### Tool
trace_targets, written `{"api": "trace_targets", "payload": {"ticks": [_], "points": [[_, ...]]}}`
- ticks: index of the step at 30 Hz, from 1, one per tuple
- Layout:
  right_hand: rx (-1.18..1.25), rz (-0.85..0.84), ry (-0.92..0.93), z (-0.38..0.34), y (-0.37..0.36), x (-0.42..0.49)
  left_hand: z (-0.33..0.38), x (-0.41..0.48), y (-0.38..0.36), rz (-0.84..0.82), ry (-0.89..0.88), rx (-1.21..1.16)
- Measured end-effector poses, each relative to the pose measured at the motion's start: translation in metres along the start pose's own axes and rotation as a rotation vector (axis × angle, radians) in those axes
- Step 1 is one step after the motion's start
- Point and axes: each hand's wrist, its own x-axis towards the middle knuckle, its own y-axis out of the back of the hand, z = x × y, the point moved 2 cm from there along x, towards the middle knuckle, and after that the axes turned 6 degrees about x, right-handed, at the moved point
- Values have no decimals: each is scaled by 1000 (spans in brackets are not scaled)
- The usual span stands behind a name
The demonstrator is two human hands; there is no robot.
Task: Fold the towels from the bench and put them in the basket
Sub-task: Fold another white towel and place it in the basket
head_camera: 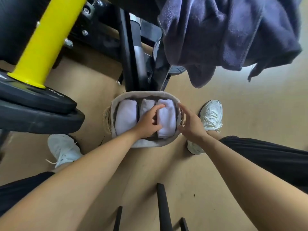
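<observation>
Big black weight plates (38, 104) on a yellow bar (45, 40) crowd the left, and a dark blue towel (225, 34) hangs off the black frame (131, 64) top right, its upper part cut off. On the floor (250, 114) the basket (146, 143) sits against that frame, holding three folded white towels (125, 117) side by side. The left hand (148, 122) curls around the middle towel (147, 104), hiding most of it, while the right hand (191, 124) hovers spread open by the rim.

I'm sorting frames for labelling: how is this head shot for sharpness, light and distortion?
Head view: wide-angle distortion stretches the edges, as at the weight plates; the basket and white towels at centre are fairly sharp; the dark towel at top right looks softer; light is flat, shadows faint, no glare.
</observation>
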Motion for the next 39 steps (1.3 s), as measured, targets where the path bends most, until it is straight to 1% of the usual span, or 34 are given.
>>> {"api": "trace_targets", "payload": {"ticks": [1,2,6,10,13,15,17,23,25,28,30,32,34,36,38,39], "points": [[8,-10,-8,1,-1,1,-2,0,-3,-9,-50,42],[2,-15,-10,0,-1,1,0,-1,-2,1,-48,142],[2,-25,-9,-7,-4,2,-3,-5,0,244,-51,556],[12,-38,-23,-9,-7,1,-10,-16,-2,346,20,727],[21,-43,-19,-11,-8,1,-9,-19,-7,459,-144,828],[27,-43,-12,-12,-8,1,-7,-16,-11,407,-206,933],[31,-48,2,-12,-8,1,-10,-14,-14,346,-157,1006],[5,-30,14,-14,-10,3,-15,4,-15,243,15,1080],[6,-26,8,-12,-11,5,-11,7,-14,209,46,1092],[-4,-59,10,-16,-8,4,-8,1,-11,188,36,1090],[-6,-75,25,-19,-6,3,-6,-4,-7,144,33,1076],[13,-77,59,-22,-6,3,-1,-12,0,115,31,1031],[24,-64,55,-32,-2,-3,6,-21,8,121,11,1004],[50,-54,-16,-38,3,-13,10,-33,17,121,12,968],[66,-62,-88,-39,8,-21,14,-47,27,127,68,900],[39,-38,-100,-41,11,-26,19,-56,32,150,102,863]]}}
